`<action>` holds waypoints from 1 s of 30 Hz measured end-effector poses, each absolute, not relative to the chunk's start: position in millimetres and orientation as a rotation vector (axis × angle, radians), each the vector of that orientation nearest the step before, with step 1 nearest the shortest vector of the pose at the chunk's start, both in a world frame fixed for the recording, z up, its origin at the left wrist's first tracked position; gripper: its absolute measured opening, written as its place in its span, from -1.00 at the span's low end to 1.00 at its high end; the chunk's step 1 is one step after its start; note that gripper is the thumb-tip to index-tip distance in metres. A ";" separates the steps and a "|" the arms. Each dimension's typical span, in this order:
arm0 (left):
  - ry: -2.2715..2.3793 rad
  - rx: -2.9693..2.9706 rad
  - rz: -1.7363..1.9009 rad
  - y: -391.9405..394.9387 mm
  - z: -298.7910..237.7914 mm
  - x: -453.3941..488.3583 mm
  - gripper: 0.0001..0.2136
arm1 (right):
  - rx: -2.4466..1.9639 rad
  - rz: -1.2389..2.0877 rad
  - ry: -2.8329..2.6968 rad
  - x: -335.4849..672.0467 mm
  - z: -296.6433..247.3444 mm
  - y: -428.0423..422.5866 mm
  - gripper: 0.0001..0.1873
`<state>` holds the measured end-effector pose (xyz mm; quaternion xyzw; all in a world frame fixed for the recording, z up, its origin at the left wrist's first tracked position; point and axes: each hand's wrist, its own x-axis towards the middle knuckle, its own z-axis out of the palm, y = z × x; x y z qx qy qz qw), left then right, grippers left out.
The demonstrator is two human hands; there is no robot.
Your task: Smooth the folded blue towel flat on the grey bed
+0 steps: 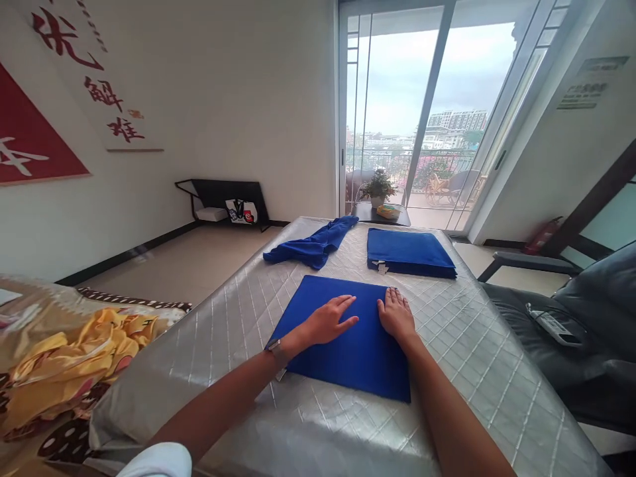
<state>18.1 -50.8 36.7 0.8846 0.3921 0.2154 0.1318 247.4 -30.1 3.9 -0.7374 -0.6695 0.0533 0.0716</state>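
Observation:
A flat blue cloth square [348, 361], perhaps a cushion cover, lies in front of me with a small white tag at its near left corner. Over its middle is my left hand [330, 320], open with fingers apart; I cannot tell whether it touches the fabric. My right hand [396, 314] lies flat at the cloth's right edge, fingers stretched out. Farther back on the right sits a neat stack of blue cloths [410, 250] with white tags at its left front. A crumpled blue cloth [318, 245] lies at the back left.
A silver quilted cover [223, 338] spreads over the table. On the left is a bed with yellow fabric [84, 351]. A black chair [596, 318] bearing a power strip [552, 324] stands close on the right. Behind the table, a small stand holds a potted plant [378, 188].

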 end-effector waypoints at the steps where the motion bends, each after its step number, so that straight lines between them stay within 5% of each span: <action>1: 1.042 2.599 0.640 -52.1 39.6 35.5 -0.37 | -2.212 0.145 -2.018 247.8 4.1 -30.6 -0.29; 11: 0.895 2.494 0.851 -10.5 34.2 169.4 -0.21 | -2.089 0.071 -2.154 256.9 -0.1 -36.8 -0.27; 30: 1.233 2.402 0.538 19.0 5.2 133.3 -0.09 | -2.185 0.148 -2.060 250.9 4.7 -33.2 -0.32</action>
